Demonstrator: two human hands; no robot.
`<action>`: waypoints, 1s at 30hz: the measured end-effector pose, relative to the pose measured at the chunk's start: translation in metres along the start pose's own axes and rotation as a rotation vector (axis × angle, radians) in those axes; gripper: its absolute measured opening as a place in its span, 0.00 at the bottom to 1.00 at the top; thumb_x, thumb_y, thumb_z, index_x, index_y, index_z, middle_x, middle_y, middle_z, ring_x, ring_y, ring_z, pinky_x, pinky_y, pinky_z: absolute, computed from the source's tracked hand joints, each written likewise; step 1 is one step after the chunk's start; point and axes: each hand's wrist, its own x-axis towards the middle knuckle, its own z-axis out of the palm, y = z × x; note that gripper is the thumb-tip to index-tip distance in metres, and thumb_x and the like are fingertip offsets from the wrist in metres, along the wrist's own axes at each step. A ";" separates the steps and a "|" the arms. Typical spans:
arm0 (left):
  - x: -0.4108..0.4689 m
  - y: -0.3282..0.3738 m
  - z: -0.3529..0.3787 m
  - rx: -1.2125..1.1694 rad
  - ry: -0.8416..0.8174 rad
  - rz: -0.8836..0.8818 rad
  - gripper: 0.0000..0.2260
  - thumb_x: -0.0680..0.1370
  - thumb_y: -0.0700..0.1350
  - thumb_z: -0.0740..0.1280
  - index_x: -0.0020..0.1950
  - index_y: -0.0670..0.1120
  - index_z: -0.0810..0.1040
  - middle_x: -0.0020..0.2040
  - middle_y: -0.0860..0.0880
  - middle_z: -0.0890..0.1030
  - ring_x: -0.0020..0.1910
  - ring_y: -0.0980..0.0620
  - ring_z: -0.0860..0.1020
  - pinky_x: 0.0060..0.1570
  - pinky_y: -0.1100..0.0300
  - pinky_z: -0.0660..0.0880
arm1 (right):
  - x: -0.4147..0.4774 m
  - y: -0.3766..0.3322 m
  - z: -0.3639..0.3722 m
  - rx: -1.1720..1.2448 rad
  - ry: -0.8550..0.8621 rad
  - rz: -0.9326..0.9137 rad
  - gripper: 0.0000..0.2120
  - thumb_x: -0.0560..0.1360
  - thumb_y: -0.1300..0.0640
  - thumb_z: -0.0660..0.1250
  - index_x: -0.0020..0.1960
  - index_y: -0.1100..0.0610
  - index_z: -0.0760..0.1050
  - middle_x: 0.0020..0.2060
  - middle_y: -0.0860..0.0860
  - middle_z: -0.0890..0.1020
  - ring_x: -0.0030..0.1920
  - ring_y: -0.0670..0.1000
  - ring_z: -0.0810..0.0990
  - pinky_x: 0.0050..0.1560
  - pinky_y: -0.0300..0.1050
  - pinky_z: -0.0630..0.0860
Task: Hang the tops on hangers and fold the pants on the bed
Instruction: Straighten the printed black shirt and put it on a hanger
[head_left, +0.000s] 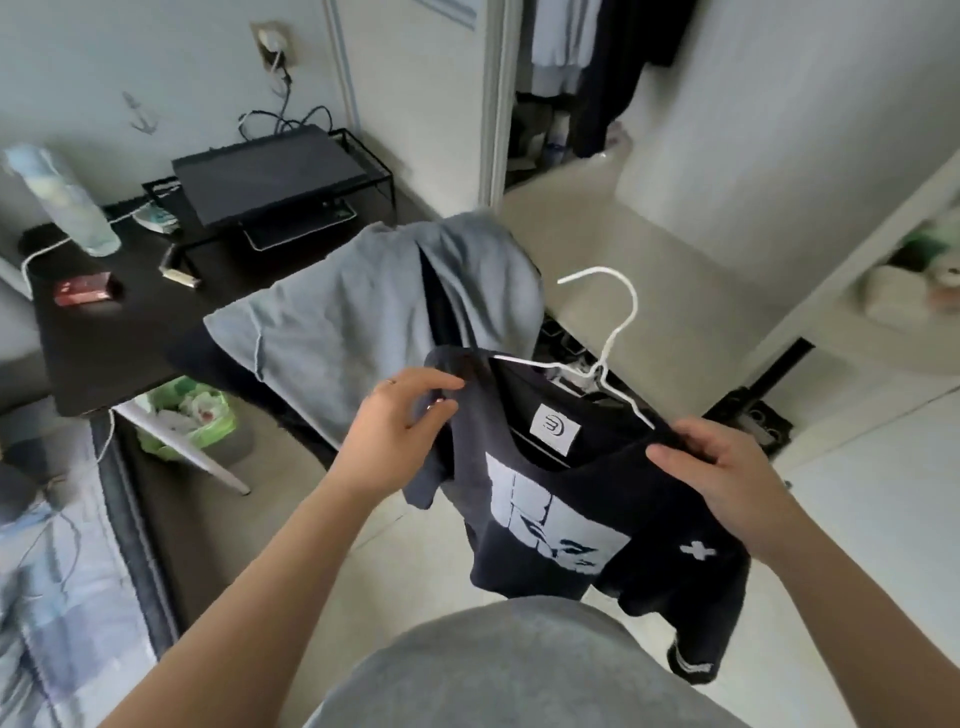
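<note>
A dark navy T-shirt (561, 525) with a white block print hangs in front of me on a white wire hanger (615, 332), whose hook sticks up out of the neck opening. My left hand (400, 415) pinches the shirt's left shoulder between thumb and fingers. My right hand (722, 462) grips the right shoulder, where the hanger's arm goes under the cloth. A grey top (363, 332) lies draped over a chair back just behind the shirt. The bed (47, 571) with its blue checked cover shows at the lower left.
A dark desk (119, 322) at the left carries a monitor stand, a laptop, a bottle and a red box. A bin with a green bag (187, 415) stands under it. An open wardrobe (587, 62) with hanging clothes is ahead. White shelves stand at the right.
</note>
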 end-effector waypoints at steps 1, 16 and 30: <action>0.010 0.007 0.014 -0.011 -0.035 -0.003 0.10 0.81 0.45 0.67 0.56 0.60 0.81 0.57 0.62 0.79 0.59 0.61 0.74 0.59 0.67 0.68 | 0.000 0.003 -0.010 0.031 0.036 0.032 0.08 0.77 0.65 0.68 0.45 0.54 0.81 0.34 0.45 0.84 0.36 0.41 0.83 0.39 0.30 0.74; 0.114 0.070 0.087 -0.121 -0.441 0.117 0.07 0.79 0.49 0.70 0.56 0.55 0.82 0.52 0.60 0.83 0.55 0.62 0.78 0.53 0.73 0.69 | 0.110 -0.027 -0.020 0.703 0.455 0.214 0.09 0.81 0.62 0.62 0.58 0.56 0.78 0.44 0.56 0.84 0.42 0.53 0.82 0.41 0.49 0.80; 0.287 0.112 -0.014 -0.021 -0.502 0.496 0.08 0.78 0.54 0.69 0.44 0.60 0.71 0.38 0.61 0.77 0.40 0.62 0.76 0.38 0.67 0.70 | 0.281 -0.161 -0.013 0.504 0.737 -0.253 0.08 0.77 0.59 0.67 0.43 0.56 0.68 0.30 0.46 0.74 0.30 0.48 0.74 0.31 0.45 0.71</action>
